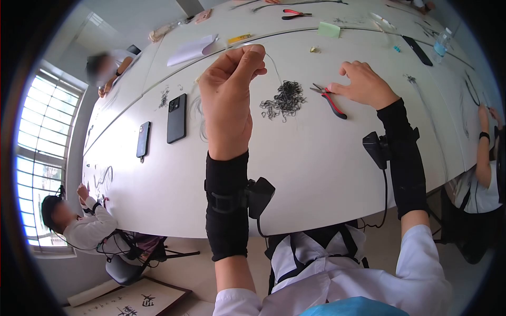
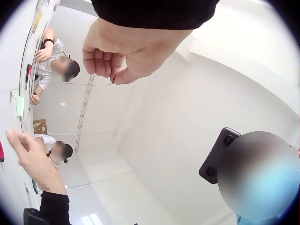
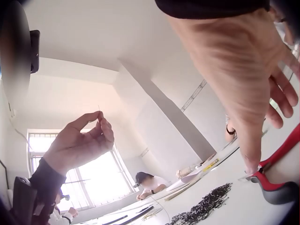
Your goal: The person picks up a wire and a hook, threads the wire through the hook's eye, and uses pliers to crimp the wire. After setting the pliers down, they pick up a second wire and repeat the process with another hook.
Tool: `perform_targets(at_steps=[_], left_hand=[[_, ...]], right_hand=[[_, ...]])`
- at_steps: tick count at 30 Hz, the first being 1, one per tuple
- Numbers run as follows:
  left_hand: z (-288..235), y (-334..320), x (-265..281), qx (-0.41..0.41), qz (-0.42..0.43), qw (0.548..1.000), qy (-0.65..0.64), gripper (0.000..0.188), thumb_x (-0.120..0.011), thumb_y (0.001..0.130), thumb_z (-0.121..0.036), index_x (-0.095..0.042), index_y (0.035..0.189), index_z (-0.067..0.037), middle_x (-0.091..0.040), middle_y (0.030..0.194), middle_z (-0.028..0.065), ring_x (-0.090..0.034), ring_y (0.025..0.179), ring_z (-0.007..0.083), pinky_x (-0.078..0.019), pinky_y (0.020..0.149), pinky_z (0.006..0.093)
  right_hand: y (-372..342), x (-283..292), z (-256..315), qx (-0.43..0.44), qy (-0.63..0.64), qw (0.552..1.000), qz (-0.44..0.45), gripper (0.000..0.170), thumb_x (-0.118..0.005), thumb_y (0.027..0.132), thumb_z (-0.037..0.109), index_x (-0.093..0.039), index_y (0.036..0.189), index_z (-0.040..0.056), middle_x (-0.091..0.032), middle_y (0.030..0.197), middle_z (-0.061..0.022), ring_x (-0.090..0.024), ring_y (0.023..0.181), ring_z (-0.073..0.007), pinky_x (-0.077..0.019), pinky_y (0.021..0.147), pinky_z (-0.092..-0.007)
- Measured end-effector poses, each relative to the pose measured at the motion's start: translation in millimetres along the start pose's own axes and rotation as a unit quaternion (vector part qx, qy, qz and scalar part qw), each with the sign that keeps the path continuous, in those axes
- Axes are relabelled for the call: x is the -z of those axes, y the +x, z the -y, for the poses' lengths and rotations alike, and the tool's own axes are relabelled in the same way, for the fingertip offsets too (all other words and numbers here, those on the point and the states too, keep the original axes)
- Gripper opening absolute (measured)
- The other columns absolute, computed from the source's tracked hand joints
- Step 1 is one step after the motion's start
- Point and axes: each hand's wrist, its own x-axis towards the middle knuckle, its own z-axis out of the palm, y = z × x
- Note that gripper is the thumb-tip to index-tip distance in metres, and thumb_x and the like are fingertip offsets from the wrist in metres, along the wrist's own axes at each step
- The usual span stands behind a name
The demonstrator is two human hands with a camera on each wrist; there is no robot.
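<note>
My left hand (image 1: 229, 100) is raised over the table, thumb and forefinger pinching a thin wire (image 1: 274, 64). In the head view the wire arcs down toward a pile of small dark curled wire pieces (image 1: 284, 100). Only a short tip of it shows above the left fingertips in the right wrist view. My right hand (image 1: 366, 84) is spread loosely to the right of the pile, holding nothing. Its thumb reaches the pivot of the red-and-black pliers (image 1: 333, 104), which lie on the table with their jaws toward the pile.
Two phones, one black (image 1: 177, 118) and one smaller (image 1: 143, 139), lie left. Behind are white paper (image 1: 192, 50), a yellow cutter (image 1: 239, 38), a green note (image 1: 329, 29) and other pliers (image 1: 296, 14). A bottle (image 1: 441, 45) stands far right. Other people sit around the table.
</note>
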Motion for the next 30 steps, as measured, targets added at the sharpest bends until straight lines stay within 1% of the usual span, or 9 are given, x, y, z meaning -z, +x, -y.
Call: perform_targets(at_steps=[3, 7, 10, 16, 19, 20, 23, 27, 30], left_hand=[[-4, -1, -4, -0.007, -0.023, 1.000, 0.000, 0.019, -0.075, 0.088, -0.014, -0.071, 0.094, 0.004, -0.068, 0.084, 0.0043, -0.061, 0.080, 0.0125, -0.0478, 0.083, 0.0271], [-4, -3, -3, -0.021, -0.031, 0.999, 0.000, 0.021, -0.076, 0.088, -0.015, -0.072, 0.094, 0.004, -0.068, 0.084, 0.0043, -0.061, 0.081, 0.0124, -0.0476, 0.082, 0.0266], [-5, -1, -2, -0.031, -0.036, 0.999, -0.004, 0.022, -0.076, 0.088, -0.016, -0.072, 0.095, 0.004, -0.069, 0.084, 0.0041, -0.061, 0.081, 0.0123, -0.0474, 0.082, 0.0264], [-7, 0, -1, -0.037, -0.039, 0.999, -0.007, 0.022, -0.076, 0.088, -0.016, -0.072, 0.095, 0.004, -0.068, 0.085, 0.0037, -0.060, 0.082, 0.0117, -0.0471, 0.082, 0.0263], [-6, -1, 0, -0.035, -0.038, 0.999, 0.004, 0.019, -0.075, 0.089, -0.015, -0.073, 0.096, 0.003, -0.069, 0.086, 0.0046, -0.061, 0.083, 0.0123, -0.0484, 0.084, 0.0277], [-4, 0, 1, -0.036, -0.034, 0.999, 0.007, 0.018, -0.074, 0.090, -0.014, -0.073, 0.097, 0.002, -0.069, 0.087, 0.0058, -0.063, 0.084, 0.0132, -0.0498, 0.086, 0.0291], [-1, -1, 0, -0.030, -0.036, 0.999, 0.019, 0.017, -0.074, 0.091, -0.014, -0.073, 0.097, 0.002, -0.070, 0.087, 0.0072, -0.065, 0.084, 0.0146, -0.0512, 0.088, 0.0307], [-1, -1, -4, -0.033, -0.047, 0.998, 0.039, 0.019, -0.075, 0.090, -0.015, -0.073, 0.097, 0.003, -0.070, 0.087, 0.0076, -0.065, 0.084, 0.0154, -0.0511, 0.088, 0.0307], [-1, -1, -9, -0.042, -0.065, 0.996, 0.036, 0.024, -0.076, 0.086, -0.016, -0.072, 0.096, 0.005, -0.067, 0.083, 0.0027, -0.057, 0.076, 0.0066, -0.0447, 0.074, 0.0204]], right_hand=[[5, -23, -13, -0.027, -0.038, 0.997, 0.062, 0.066, -0.075, 0.074, 0.052, -0.063, 0.098, -0.0075, -0.066, 0.099, -0.0235, -0.059, 0.112, -0.0377, -0.0507, 0.091, -0.0459], [16, -21, -7, -0.047, -0.015, 0.982, 0.181, 0.064, -0.075, 0.072, 0.047, -0.061, 0.103, -0.0069, -0.062, 0.111, -0.0247, -0.060, 0.109, -0.0380, -0.0514, 0.093, -0.0424], [7, -27, -5, -0.018, -0.034, 0.990, 0.136, 0.055, -0.075, 0.073, 0.043, -0.060, 0.098, -0.0040, -0.061, 0.103, -0.0214, -0.059, 0.098, -0.0349, -0.0491, 0.088, -0.0402], [6, -31, 5, -0.022, -0.054, 0.994, 0.096, 0.052, -0.070, 0.076, 0.043, -0.062, 0.089, -0.0063, -0.066, 0.096, -0.0255, -0.066, 0.093, -0.0385, -0.0540, 0.086, -0.0430], [11, -5, 19, -0.091, 0.065, 0.989, 0.100, 0.049, -0.065, 0.081, 0.044, -0.062, 0.089, -0.0044, -0.067, 0.087, -0.0210, -0.067, 0.083, -0.0377, -0.0542, 0.084, -0.0417], [11, -2, 19, -0.074, 0.103, 0.991, 0.051, 0.042, -0.057, 0.090, 0.039, -0.060, 0.092, -0.0022, -0.062, 0.073, -0.0130, -0.065, 0.069, -0.0306, -0.0532, 0.076, -0.0401], [8, 20, 30, -0.015, 0.348, 0.934, 0.083, 0.031, -0.048, 0.100, 0.032, -0.056, 0.100, 0.0012, -0.054, 0.077, -0.0043, -0.052, 0.069, -0.0162, -0.0462, 0.070, -0.0303], [-15, 22, 78, 0.118, 0.373, 0.917, -0.071, 0.034, -0.045, 0.104, 0.035, -0.056, 0.102, 0.0028, -0.051, 0.068, -0.0058, -0.047, 0.062, -0.0161, -0.0409, 0.064, -0.0324], [-25, 22, 98, 0.175, 0.360, 0.908, -0.125, 0.034, -0.048, 0.104, 0.037, -0.057, 0.104, 0.0037, -0.055, 0.074, -0.0074, -0.050, 0.066, -0.0181, -0.0415, 0.066, -0.0321]])
